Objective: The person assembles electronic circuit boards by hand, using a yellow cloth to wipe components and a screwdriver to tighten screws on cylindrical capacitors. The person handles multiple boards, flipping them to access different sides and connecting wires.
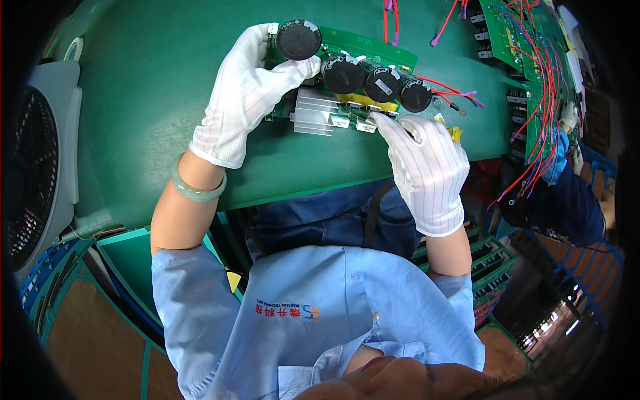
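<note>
A green circuit board [367,48] is held above the green tabletop. Several large black cylindrical capacitors [344,75] stand on it, and a silver finned heat sink [312,110] sits along its near side. In a striped white glove, my left hand [237,100] grips the board's left end, its thumb beside the leftmost capacitor. My right hand [430,165], gloved the same way, has its thumb and forefinger pinched at the board's near edge, by small white blocks [365,127]. What lies between those fingertips is too small to tell. Red and black wires [453,92] leave the board's right end.
A grey fan [40,160] stands at the left. More boards [503,40] with red and blue wires [543,100] line the right side of the green table [153,80]. Loose red wires [393,23] lie at the far edge. Another person's sleeve [559,157] shows at right.
</note>
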`<state>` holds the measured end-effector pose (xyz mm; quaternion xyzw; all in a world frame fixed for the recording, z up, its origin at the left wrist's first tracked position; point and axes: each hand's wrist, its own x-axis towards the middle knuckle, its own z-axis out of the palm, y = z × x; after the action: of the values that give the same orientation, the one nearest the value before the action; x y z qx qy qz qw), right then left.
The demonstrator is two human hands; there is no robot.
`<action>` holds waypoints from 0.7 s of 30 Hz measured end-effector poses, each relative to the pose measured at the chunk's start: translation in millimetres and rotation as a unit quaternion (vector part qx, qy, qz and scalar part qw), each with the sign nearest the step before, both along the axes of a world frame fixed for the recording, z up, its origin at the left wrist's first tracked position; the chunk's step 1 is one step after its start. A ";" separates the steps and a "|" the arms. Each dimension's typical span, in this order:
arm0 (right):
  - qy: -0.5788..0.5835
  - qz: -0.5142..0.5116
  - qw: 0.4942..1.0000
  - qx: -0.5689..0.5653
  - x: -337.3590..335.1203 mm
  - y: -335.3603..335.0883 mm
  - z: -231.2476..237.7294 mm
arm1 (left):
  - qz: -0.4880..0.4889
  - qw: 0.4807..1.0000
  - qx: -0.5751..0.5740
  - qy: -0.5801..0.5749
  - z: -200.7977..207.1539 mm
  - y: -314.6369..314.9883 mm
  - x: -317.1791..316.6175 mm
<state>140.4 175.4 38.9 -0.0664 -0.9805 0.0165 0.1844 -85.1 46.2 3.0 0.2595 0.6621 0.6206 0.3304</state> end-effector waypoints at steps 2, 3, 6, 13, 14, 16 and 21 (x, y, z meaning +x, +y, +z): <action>0.002 0.002 1.000 -0.006 0.2 0.6 -0.2 | -0.003 1.000 -0.002 0.013 0.9 0.2 0.3; 0.004 0.004 1.000 -0.009 0.0 1.0 -0.7 | -0.004 1.000 -0.004 0.016 1.0 0.1 0.1; 0.014 -0.003 1.000 -0.022 -0.2 0.6 -3.7 | -0.006 1.000 -0.012 0.026 -0.5 -0.2 -1.1; 0.001 0.012 1.000 -0.017 -1.0 3.1 -0.7 | -0.009 0.999 -0.020 0.049 -4.5 -1.2 -2.3; -0.009 0.018 1.000 -0.015 -0.8 4.4 1.2 | -0.007 0.999 -0.016 0.041 -4.5 -1.2 -2.3; -0.010 0.020 1.000 -0.013 -0.3 5.1 1.4 | -0.005 0.999 -0.008 0.040 -5.2 -1.5 -1.8; 0.017 0.004 1.000 0.016 -0.2 3.6 -3.8 | -0.006 1.000 -0.003 0.019 -4.6 -0.8 -1.8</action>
<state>140.2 179.0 35.2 -0.0591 -0.9777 0.0024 0.2016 -86.9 45.4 -1.6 0.2739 0.6687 0.6116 0.3223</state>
